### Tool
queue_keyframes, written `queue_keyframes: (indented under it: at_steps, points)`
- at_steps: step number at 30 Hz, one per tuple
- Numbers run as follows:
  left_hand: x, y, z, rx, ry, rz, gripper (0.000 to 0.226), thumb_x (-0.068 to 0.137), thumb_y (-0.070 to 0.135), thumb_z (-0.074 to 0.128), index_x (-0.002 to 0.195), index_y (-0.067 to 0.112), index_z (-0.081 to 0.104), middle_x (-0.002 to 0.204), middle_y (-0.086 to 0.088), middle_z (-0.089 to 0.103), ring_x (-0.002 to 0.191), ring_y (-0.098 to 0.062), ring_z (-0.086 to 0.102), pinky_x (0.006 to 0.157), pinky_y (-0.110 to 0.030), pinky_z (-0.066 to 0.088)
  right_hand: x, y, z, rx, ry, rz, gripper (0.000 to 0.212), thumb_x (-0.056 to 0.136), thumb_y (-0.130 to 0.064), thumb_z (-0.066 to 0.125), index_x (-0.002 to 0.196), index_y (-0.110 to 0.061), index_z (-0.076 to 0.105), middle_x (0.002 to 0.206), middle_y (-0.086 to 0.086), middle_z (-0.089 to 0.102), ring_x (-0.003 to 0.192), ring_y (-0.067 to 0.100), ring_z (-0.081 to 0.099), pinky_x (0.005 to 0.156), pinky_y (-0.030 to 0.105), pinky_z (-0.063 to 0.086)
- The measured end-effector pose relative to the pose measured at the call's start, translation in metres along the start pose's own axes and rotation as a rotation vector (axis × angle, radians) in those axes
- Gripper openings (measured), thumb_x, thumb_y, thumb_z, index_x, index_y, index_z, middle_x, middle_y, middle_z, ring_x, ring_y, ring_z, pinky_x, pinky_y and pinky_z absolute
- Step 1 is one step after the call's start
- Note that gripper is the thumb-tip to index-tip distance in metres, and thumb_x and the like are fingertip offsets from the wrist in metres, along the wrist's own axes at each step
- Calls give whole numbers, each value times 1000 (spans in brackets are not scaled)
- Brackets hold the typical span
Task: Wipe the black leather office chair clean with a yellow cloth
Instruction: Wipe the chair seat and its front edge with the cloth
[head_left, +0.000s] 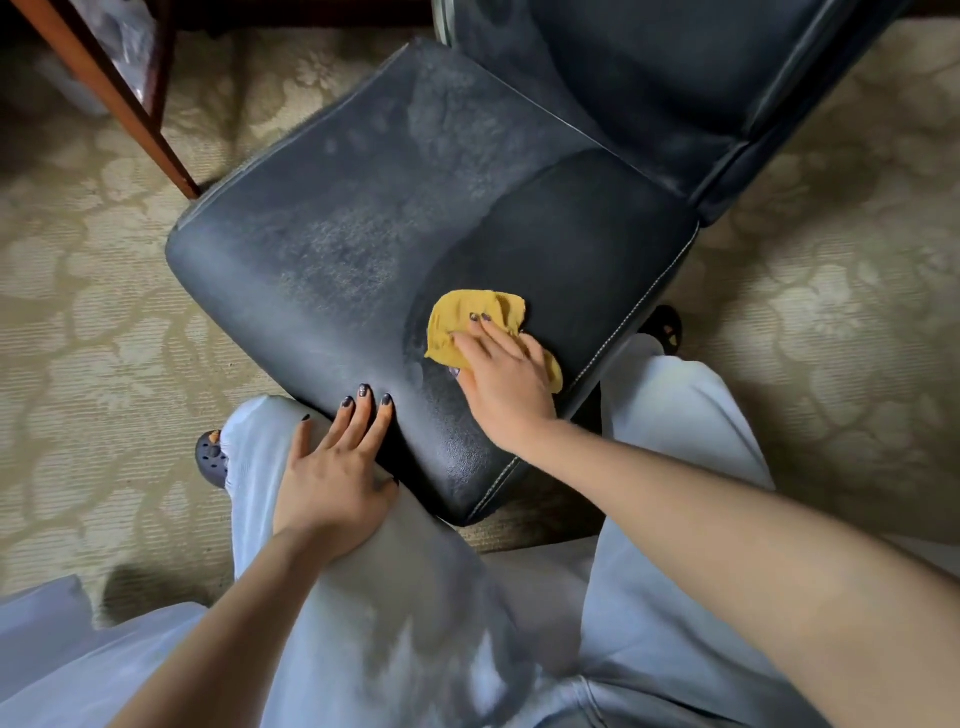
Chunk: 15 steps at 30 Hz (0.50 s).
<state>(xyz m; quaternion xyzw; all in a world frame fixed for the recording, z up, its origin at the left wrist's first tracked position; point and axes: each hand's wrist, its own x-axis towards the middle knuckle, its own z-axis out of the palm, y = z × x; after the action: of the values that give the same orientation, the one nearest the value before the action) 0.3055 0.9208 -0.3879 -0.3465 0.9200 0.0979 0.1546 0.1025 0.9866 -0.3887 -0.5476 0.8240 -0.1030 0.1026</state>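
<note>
Leans over a black leather chair (332, 244) standing on a beige flowered carpet (78, 312); presses a crumpled yellow cloth (457, 317) down on the seat (363, 171) with the right hand (506, 379), fingers (488, 338) stretched out and lying flat on top of the cloth, not curled round it; places the cloth on the near right part of the seat, close to the stitched side seam, at the border of a darker, dust-free patch; rests the left hand (332, 462) on the seat's near front edge, fingers straight and slightly spread, grasping nothing, heel of the palm on a thigh in pale blue trousers (675, 405); shows a grey dusty film over the left and far parts of the seat and up the backrest (649, 67); wears dark clogs, one (210, 460) beside the left trouser leg, the other (665, 325) just past the seat's right edge; takes in a reddish wooden furniture leg (130, 93) at upper left, ending on the carpet near the seat's far left corner.
</note>
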Motion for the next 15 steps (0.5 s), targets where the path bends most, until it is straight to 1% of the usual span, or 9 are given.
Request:
queue_keyframes:
  at_steps: [3,5,6,9,10,12,13,15]
  points:
    - [0,-1,-2,-23,5,5,83,70,53,26,148,24,31,155,-2,24,141,-17,31,106,-39,13,-14,3,1,-10,4,-229,40,85,-27,51,124,-22,59,138,3,54,133,18,43,101,38,26]
    - [1,-1,-3,-43,17,6,83,70,52,25,148,24,31,155,-2,23,141,-17,29,106,-38,12,-25,3,5,-9,-19,-366,41,78,-26,55,117,-22,64,132,4,59,127,19,51,98,39,30]
    - [1,-1,-3,-53,23,5,82,70,52,25,148,24,32,155,-2,22,141,-17,28,107,-38,12,-29,3,7,-23,-38,-437,39,79,-25,54,116,-21,65,131,5,60,126,20,52,99,41,32]
    - [0,1,-4,-69,37,4,82,70,52,22,148,26,29,156,-1,18,142,-16,26,109,-39,13,-27,7,8,-76,-69,-636,42,85,-24,41,119,-19,65,131,8,59,126,22,52,101,41,31]
    - [0,1,-3,-66,32,1,83,70,52,21,148,27,27,157,-1,16,143,-16,24,110,-39,13,-21,10,7,-91,-85,-679,43,86,-25,41,122,-19,63,132,6,59,127,21,51,102,40,31]
    - [0,2,-4,-62,25,-3,84,69,53,21,148,26,28,157,-1,16,143,-16,24,111,-41,15,-7,15,7,-107,-101,-722,42,85,-24,57,126,-21,61,135,2,57,129,18,49,103,38,36]
    - [0,2,-4,-63,23,-8,84,70,53,22,148,25,30,156,-1,18,143,-16,25,110,-42,17,-1,14,8,-103,-109,-714,45,82,-23,65,126,-21,61,135,1,57,128,17,50,101,37,40]
    - [0,3,-6,-63,7,-14,84,70,53,22,148,24,30,156,-1,19,143,-16,25,110,-42,17,9,11,9,-86,-121,-681,47,80,-22,71,126,-22,61,135,0,57,128,18,50,100,38,43]
